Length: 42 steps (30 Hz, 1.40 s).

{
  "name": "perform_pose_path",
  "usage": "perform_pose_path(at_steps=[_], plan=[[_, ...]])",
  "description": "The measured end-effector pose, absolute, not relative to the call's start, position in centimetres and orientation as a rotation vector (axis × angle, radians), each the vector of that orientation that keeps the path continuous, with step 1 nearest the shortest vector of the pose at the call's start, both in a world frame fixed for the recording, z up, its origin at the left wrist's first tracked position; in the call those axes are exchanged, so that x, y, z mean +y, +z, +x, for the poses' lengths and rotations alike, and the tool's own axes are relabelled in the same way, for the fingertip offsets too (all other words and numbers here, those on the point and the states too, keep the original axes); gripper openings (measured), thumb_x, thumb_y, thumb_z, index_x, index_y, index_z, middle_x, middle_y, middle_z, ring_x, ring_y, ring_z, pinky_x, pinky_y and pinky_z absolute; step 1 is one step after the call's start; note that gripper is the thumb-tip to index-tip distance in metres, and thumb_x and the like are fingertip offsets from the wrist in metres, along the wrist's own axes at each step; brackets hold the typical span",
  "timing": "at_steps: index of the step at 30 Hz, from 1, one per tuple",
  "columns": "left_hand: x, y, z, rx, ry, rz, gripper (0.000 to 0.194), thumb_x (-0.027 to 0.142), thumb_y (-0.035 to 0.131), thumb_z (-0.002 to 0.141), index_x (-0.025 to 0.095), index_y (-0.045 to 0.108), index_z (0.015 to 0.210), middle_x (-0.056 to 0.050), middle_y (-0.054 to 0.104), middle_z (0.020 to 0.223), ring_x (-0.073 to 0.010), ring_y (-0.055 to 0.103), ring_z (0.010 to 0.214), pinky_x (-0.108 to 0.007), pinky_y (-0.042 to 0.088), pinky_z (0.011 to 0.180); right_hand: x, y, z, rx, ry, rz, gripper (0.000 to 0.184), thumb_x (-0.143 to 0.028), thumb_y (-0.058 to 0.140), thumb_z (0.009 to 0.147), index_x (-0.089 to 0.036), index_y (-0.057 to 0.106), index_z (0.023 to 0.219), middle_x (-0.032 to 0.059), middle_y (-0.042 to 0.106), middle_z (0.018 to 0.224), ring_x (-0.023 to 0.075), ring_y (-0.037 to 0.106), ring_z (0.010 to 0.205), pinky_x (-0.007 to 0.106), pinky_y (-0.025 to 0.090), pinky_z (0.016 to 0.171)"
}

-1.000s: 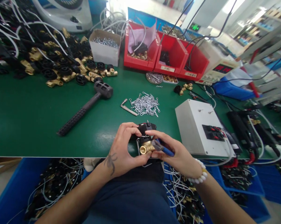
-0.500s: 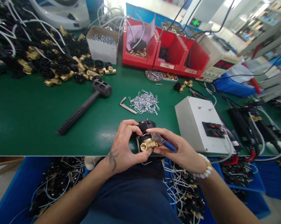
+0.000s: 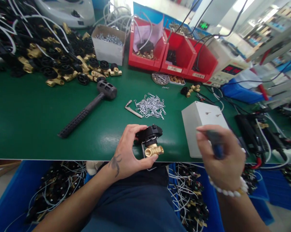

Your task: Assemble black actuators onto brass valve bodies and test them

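Note:
My left hand grips a brass valve with a black actuator head, thumb under the brass body and fingers on the black housing. It is held at the table's front edge, brass ports low and the black part on top. To the right, in front of the grey box, my right hand is closed around a small tool with a blue handle and a greyish end. Motion blurs that tool, so its kind does not show. Just beyond the valve lie a pile of metal cotter pins and a bent metal piece.
A black mallet lies on the green table. Brass valves are heaped back left beside a box of screws. Red bins stand at the back, a grey switch box at right. Blue crates sit below.
My right hand has moved away from the valve to the right, carrying the blue-handled tool. My left hand keeps the valve in nearly the same place.

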State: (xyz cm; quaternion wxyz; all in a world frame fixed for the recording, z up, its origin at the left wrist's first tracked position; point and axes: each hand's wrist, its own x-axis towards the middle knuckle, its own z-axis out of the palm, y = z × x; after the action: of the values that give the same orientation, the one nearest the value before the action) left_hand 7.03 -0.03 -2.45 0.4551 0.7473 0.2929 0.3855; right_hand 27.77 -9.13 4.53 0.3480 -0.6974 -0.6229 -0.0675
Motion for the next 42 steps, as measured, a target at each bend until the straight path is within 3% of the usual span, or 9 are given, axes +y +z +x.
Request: perform_pose_path(at_steps=[3, 7, 13, 18, 23, 28, 33, 38, 42], plan=[[-0.1, -2.8, 7.0, 0.713, 0.977, 1.889, 0.069, 0.034, 0.074, 0.073, 0.021, 0.047, 0.135, -0.010, 0.052, 0.125, -0.0251, 0.055, 0.114, -0.040, 0.054, 0.095, -9.3, 4.5, 27.4, -1.463, -0.255, -1.782, 0.016, -0.015, 0.056, 0.091, -0.024, 0.059, 0.104, 0.0038, 0.061, 0.094, 0.0172, 0.059, 0.073, 0.031, 0.047, 0.065], [-0.1, -3.1, 7.0, 0.723, 0.967, 1.908, 0.071, 0.035, 0.074, 0.073, 0.022, 0.047, 0.137, -0.010, 0.051, 0.125, -0.0257, 0.055, 0.114, -0.043, 0.054, 0.095, -9.1, 4.9, 27.5, -2.099, 0.008, -1.932, 0.018, -0.010, 0.050, 0.089, -0.019, 0.062, 0.100, 0.0037, 0.061, 0.080, 0.0162, 0.057, 0.064, 0.029, 0.042, 0.056], [0.1, -2.9, 7.0, 0.706, 0.986, 1.914, 0.068, 0.035, 0.073, 0.075, 0.020, 0.048, 0.136, -0.010, 0.051, 0.124, -0.0248, 0.055, 0.114, -0.042, 0.053, 0.098, -9.2, 5.1, 27.2, -1.408, -0.362, -1.726, 0.013, -0.016, 0.057, 0.091, -0.022, 0.057, 0.103, 0.0039, 0.060, 0.091, 0.0147, 0.058, 0.073, 0.028, 0.045, 0.064], [0.1, -2.8, 7.0, 0.729, 0.948, 1.919, 0.067, 0.034, 0.073, 0.075, 0.020, 0.048, 0.135, -0.010, 0.051, 0.124, -0.0247, 0.055, 0.113, -0.041, 0.055, 0.095, -9.3, 4.8, 27.3, -2.100, 0.024, -1.924, 0.018, -0.010, 0.048, 0.090, -0.018, 0.060, 0.100, 0.0024, 0.059, 0.079, 0.0135, 0.056, 0.064, 0.025, 0.043, 0.057], [0.0, -3.1, 7.1, 0.718, 1.005, 1.915, 0.067, 0.036, 0.072, 0.075, 0.022, 0.048, 0.136, -0.010, 0.052, 0.123, -0.0248, 0.056, 0.112, -0.042, 0.055, 0.094, -9.2, 4.9, 27.3, -1.419, -0.340, -1.723, 0.013, -0.017, 0.059, 0.090, -0.021, 0.058, 0.103, 0.0017, 0.058, 0.090, 0.0113, 0.054, 0.067, 0.024, 0.043, 0.059], [0.0, -3.0, 7.1, 0.729, 0.988, 1.935, 0.066, 0.034, 0.072, 0.075, 0.022, 0.048, 0.136, -0.010, 0.052, 0.123, -0.0249, 0.056, 0.112, -0.042, 0.055, 0.093, -9.1, 4.8, 27.6, -2.143, -0.044, -1.890, 0.016, -0.010, 0.050, 0.088, -0.017, 0.061, 0.098, 0.0013, 0.059, 0.075, 0.0134, 0.055, 0.060, 0.026, 0.042, 0.055], [-0.2, -3.3, 7.3, 0.715, 1.026, 1.950, 0.068, 0.036, 0.073, 0.075, 0.021, 0.048, 0.137, -0.010, 0.052, 0.123, -0.0245, 0.055, 0.112, -0.042, 0.054, 0.096, -9.3, 5.4, 27.6, -1.495, -0.332, -1.772, 0.015, -0.019, 0.056, 0.092, -0.020, 0.058, 0.107, 0.0042, 0.063, 0.095, 0.0146, 0.060, 0.075, 0.026, 0.047, 0.063], [-0.1, -3.4, 7.4, 0.717, 1.027, 1.986, 0.068, 0.036, 0.072, 0.075, 0.020, 0.048, 0.137, -0.010, 0.051, 0.121, -0.0244, 0.055, 0.112, -0.042, 0.054, 0.097, -9.1, 5.2, 27.4, -2.067, -0.038, -1.852, 0.017, -0.010, 0.051, 0.087, -0.019, 0.060, 0.097, 0.0001, 0.057, 0.074, 0.0125, 0.053, 0.059, 0.024, 0.042, 0.053], [-0.1, -3.1, 7.4, 0.719, 1.010, 1.983, 0.067, 0.036, 0.071, 0.076, 0.018, 0.048, 0.136, -0.010, 0.051, 0.121, -0.0238, 0.055, 0.112, -0.041, 0.054, 0.097, -9.2, 5.4, 27.4, -1.698, -0.180, -1.843, 0.013, -0.016, 0.056, 0.092, -0.020, 0.059, 0.104, 0.0027, 0.061, 0.089, 0.0126, 0.056, 0.068, 0.025, 0.046, 0.060]])
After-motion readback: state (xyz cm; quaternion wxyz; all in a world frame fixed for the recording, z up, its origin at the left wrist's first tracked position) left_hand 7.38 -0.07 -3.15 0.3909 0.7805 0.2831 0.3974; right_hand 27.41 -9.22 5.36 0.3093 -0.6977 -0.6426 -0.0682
